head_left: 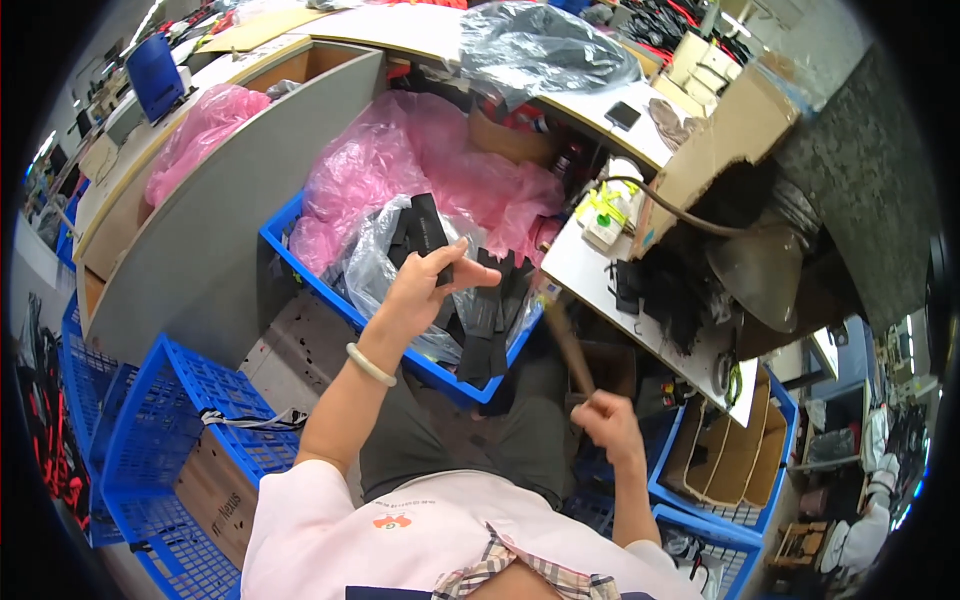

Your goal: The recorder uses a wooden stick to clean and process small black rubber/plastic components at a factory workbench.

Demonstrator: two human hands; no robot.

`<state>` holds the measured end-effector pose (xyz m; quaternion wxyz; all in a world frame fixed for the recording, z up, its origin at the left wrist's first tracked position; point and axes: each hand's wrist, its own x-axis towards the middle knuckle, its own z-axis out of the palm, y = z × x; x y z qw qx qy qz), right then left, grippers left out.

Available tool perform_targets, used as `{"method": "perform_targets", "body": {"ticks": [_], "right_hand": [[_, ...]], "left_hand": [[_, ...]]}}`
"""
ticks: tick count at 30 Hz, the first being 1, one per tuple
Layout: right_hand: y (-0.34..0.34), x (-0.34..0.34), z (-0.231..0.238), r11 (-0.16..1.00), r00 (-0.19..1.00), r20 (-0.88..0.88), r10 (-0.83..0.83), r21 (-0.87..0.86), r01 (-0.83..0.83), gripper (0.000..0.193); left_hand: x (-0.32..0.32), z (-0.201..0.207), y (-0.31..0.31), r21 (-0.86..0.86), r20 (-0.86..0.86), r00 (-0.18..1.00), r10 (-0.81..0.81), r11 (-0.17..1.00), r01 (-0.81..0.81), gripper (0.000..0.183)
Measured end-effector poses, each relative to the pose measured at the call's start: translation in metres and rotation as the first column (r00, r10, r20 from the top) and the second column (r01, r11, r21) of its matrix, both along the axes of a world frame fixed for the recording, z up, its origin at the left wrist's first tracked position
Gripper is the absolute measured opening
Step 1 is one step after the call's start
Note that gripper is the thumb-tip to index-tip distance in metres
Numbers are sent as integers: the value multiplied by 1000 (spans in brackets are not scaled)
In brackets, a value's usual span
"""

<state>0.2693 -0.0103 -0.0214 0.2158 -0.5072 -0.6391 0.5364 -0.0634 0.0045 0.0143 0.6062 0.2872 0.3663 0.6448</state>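
Note:
My left hand (432, 282), a pale bangle on its wrist, is closed on a flat black strip (427, 224) that stands up from the grip. It is above a blue crate (350, 318), where more black strips (486, 335) lie over clear plastic and the near rim. Lower and to the right, my right hand (608, 422) is a fist around one end of a long, thin brown stick-like thing (568, 345). Motion smears this thing, and its far end points up toward the white table corner, so its kind is unclear.
Pink plastic sheeting (420, 145) fills the crate's far part. A white table (590, 268) at right bears a sewing machine (605, 215) and black scraps. Blue crates (190, 470) stand at left; one with cardboard dividers (735, 450) sits at right. A grey panel (220, 215) rises at left.

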Motion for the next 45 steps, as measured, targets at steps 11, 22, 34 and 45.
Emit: {"method": "perform_targets", "body": {"ticks": [11, 22, 34, 45], "right_hand": [[64, -111, 52, 993, 871, -491, 36, -77, -85, 21], [13, -112, -39, 971, 824, -516, -234, -174, 166, 23], [10, -198, -100, 764, 672, -497, -548, -624, 162, 19], [180, -320, -266, 994, 999, 52, 1, 111, -7, 32]], "left_hand": [[67, 1, -39, -332, -109, 804, -584, 784, 524, 32], [30, -103, -64, -62, 49, 977, 208, 977, -205, 16], [45, -151, -36, -293, 722, 602, 342, 938, -183, 47], [-79, -234, 0, -515, 109, 762, 639, 692, -506, 28]]}}
